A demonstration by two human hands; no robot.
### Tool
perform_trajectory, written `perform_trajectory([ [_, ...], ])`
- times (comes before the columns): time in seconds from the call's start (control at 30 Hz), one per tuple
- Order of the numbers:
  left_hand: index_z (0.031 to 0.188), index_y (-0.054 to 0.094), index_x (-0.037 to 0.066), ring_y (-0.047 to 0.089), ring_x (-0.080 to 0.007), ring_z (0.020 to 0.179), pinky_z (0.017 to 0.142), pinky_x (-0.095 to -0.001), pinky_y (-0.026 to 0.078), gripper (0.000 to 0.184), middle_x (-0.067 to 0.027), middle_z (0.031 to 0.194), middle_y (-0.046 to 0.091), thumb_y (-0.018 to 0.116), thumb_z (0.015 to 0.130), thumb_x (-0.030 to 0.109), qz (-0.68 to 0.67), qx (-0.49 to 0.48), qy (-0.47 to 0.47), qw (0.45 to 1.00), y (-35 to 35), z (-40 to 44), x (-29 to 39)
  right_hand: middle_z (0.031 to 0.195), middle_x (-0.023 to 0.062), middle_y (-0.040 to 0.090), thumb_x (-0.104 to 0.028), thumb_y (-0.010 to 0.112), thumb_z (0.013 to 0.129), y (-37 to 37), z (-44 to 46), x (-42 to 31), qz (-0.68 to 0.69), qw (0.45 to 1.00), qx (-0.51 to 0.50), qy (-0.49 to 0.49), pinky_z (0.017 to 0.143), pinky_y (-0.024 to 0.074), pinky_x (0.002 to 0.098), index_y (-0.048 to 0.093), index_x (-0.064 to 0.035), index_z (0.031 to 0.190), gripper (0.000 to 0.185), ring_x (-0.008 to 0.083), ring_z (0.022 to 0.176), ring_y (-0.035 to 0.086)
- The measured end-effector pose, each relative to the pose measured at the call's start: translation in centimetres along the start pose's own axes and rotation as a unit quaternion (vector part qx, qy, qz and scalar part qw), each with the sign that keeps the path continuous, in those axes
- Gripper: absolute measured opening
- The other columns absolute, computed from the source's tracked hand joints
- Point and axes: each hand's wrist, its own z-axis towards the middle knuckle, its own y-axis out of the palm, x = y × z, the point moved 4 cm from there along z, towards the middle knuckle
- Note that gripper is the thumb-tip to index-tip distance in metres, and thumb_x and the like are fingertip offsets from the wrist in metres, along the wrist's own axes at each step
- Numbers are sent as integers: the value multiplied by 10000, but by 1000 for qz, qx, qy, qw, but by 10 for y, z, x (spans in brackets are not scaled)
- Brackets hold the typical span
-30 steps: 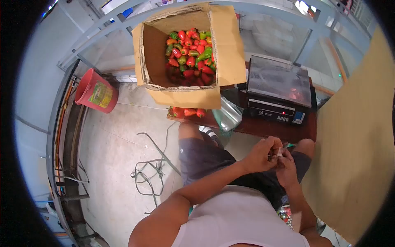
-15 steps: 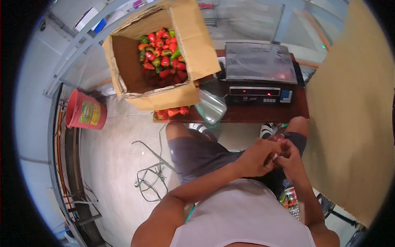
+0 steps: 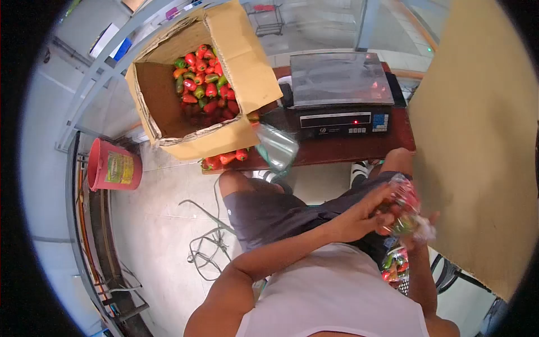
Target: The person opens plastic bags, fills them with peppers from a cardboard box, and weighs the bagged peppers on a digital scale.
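Note:
A clear plastic bag of red and green peppers [image 3: 405,209] is held between my hands above my right thigh. My left hand [image 3: 362,216] is closed around the bag's left side, its fingertips partly hidden by the plastic. At the bag's lower right end, near the bunched whitish plastic, my right hand [image 3: 416,240] grips from below, mostly covered by the bag. Close under my right forearm, more bagged peppers [image 3: 396,264] lie in a basket beside my hip.
An open cardboard box [image 3: 193,147] with many peppers stands on a dark red bench [image 3: 337,150]. Beside it are a digital scale [image 3: 341,81] and clear plastic bags [image 3: 276,147]. A red bucket [image 3: 115,165] and green strap [image 3: 205,247] are left; a large cardboard sheet [image 3: 477,140] rises right.
The bag of peppers has come up into view between my hands, which have shifted apart. My view has turned slightly, so the box and scale appear further left.

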Motion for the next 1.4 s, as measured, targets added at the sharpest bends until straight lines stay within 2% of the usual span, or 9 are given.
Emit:
perform_trajectory([
  [0.07, 1450, 474, 101, 589, -227, 1235, 1019, -362, 487, 474, -113, 1425, 553, 579, 1019, 268, -118, -40, -52, 991, -10, -17, 18, 1590, 138, 355, -578, 578, 917, -2, -37, 5, 408, 882, -187, 146, 1128, 383, 520, 288, -167, 1576, 830, 349, 1403, 427],
  [0.17, 1097, 705, 41, 706, -275, 990, 877, -373, 539, 207, -149, 1000, 726, 628, 951, 167, 371, 76, -174, 909, -123, -36, 7, 1444, 72, 537, -548, 658, 884, -88, -96, 38, 288, 946, 36, 143, 1004, 482, 500, 443, -224, 1485, 715, 257, 1287, 540],
  [0.3, 958, 723, 36, 688, -394, 891, 805, -474, 538, 215, -201, 945, 706, 674, 869, 225, 598, 198, -187, 754, -257, -65, -78, 1302, 63, 649, -518, 715, 848, -221, -192, 42, -79, 883, 365, 285, 930, 521, 468, 570, -204, 1389, 642, 251, 1146, 640],
  [0.6, 946, 713, 42, 664, -414, 902, 815, -531, 518, 355, -228, 918, 690, 644, 876, 384, 546, 316, -213, 746, -302, -61, -126, 1177, 67, 689, -490, 743, 827, -305, -250, 102, -485, 712, 276, 426, 882, 532, 449, 625, -183, 1310, 585, 251, 1045, 670],
  [0.7, 956, 693, 22, 696, -339, 809, 739, -486, 537, 339, -187, 857, 699, 638, 908, 353, 550, 300, -154, 764, -306, -64, -125, 1135, 69, 702, -481, 753, 820, -294, -234, 130, -565, 680, 198, 423, 866, 536, 442, 643, -175, 1284, 566, 251, 1011, 680],
  [0.9, 952, 628, 34, 615, -103, 647, 548, -264, 481, 249, -31, 795, 634, 592, 999, 276, -95, 367, -199, 904, -250, -69, -40, 1052, 71, 728, -462, 772, 806, -281, -224, 113, -660, 626, 33, 414, 834, 543, 430, 680, -161, 1232, 529, 251, 943, 700],
  [1.1, 1034, 625, 49, 696, -351, 854, 734, -467, 542, 280, -158, 969, 692, 626, 939, 312, 539, 313, -243, 743, -267, -69, -91, 739, 111, 712, -349, 830, 757, -143, -114, -3, -744, 610, -212, 171, 716, 547, 373, 747, -82, 1031, 391, 270, 723, 703],
  [1.17, 1019, 648, 55, 651, -417, 1001, 842, -522, 510, 294, -200, 1078, 669, 605, 929, 332, 532, 336, -287, 722, -258, -63, -81, 781, 131, 717, -345, 832, 747, -70, -60, -34, -718, 615, -133, 296, 740, 533, 435, 744, -65, 909, 336, 329, 742, 693],
  [1.4, 1022, 666, 65, 658, -407, 955, 821, -507, 512, 266, -200, 994, 677, 587, 951, 308, 502, 389, -201, 746, -256, -68, -75, 1073, 151, 698, -182, 795, 790, 83, 46, -21, -611, 767, -195, -21, 877, 528, 411, 662, -67, 1171, 420, 314, 979, 682],
])
